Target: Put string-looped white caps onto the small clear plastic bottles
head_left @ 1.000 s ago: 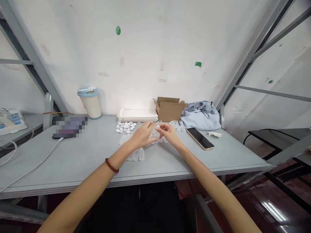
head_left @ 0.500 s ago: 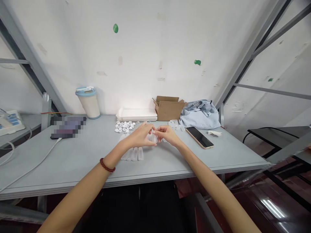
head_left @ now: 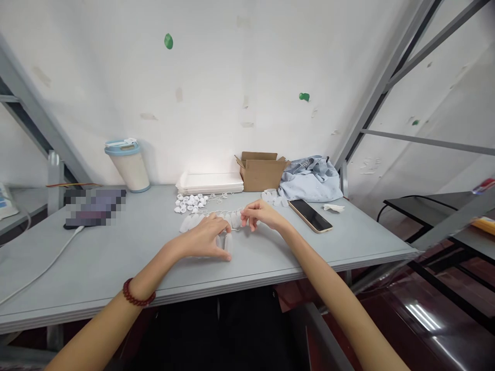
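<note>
My left hand (head_left: pixel 207 237) is low over the table, thumb and forefinger closed about the two ends of a small translucent plastic tube (head_left: pixel 229 242). More such tubes lie beneath and beside this hand, partly hidden by it. My right hand (head_left: pixel 265 214) has its fingers bent and drawn together at the right end of a row of translucent tubes with thin white strings (head_left: pixel 235 219). What its fingertips pinch is too small to make out. Behind the hands is a heap of small white caps (head_left: pixel 190 202).
At the back stand a stack of white trays (head_left: pixel 211 182), an open cardboard box (head_left: pixel 263 175) and a bundled blue cloth (head_left: pixel 311 180). A phone (head_left: pixel 310 215) and a crumpled tissue (head_left: pixel 333 207) lie right. Left are a lidded cup (head_left: pixel 129 167) and a device on a cable (head_left: pixel 95 207).
My hands, together around a tube before, have parted. The left hand has come down and left to the tubes on the table; the right stays near the strung row. The view has shifted right.
</note>
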Tool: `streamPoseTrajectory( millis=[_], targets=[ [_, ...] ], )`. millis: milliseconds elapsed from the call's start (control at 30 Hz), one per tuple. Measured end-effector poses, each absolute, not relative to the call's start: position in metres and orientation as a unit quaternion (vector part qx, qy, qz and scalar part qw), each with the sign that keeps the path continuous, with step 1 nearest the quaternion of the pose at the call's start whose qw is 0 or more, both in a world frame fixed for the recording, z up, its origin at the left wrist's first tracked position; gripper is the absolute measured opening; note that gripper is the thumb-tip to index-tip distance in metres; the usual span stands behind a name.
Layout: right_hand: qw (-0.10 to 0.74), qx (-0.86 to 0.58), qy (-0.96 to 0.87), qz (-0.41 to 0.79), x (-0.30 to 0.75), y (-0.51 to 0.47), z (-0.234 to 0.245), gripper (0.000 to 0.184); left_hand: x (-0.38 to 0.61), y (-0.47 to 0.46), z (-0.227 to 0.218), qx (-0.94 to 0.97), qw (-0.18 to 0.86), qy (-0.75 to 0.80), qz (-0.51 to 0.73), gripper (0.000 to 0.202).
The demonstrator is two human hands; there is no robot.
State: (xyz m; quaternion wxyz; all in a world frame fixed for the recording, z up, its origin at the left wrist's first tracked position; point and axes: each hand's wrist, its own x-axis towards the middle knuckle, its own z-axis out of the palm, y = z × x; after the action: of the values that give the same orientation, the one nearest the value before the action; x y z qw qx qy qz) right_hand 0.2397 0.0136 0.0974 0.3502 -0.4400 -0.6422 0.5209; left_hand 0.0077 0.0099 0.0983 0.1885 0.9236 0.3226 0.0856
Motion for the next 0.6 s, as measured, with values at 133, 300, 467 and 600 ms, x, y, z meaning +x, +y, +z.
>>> streamPoseTrajectory(
  millis=[133, 300, 467, 600],
  targets=[
    [0.396, -0.461, -0.622, 0.494, 0.244, 0.017, 0.097, 0.027, 0.005, 0.009, 0.094, 0.925, 0.165, 0.329, 0.093, 0.051],
    [0.439, -0.479, -0.600, 0.467, 0.247, 0.022, 0.094, 0.024, 0.004, 0.006, 0.097, 0.924, 0.152, 0.340, 0.087, 0.052],
    [0.476, -0.504, -0.578, 0.431, 0.251, 0.027, 0.091, 0.023, 0.002, 0.002, 0.098, 0.925, 0.144, 0.343, 0.074, 0.055],
    [0.505, -0.531, -0.561, 0.386, 0.260, 0.037, 0.086, 0.023, -0.001, 0.004, 0.103, 0.922, 0.148, 0.349, 0.082, 0.060]
  ],
)
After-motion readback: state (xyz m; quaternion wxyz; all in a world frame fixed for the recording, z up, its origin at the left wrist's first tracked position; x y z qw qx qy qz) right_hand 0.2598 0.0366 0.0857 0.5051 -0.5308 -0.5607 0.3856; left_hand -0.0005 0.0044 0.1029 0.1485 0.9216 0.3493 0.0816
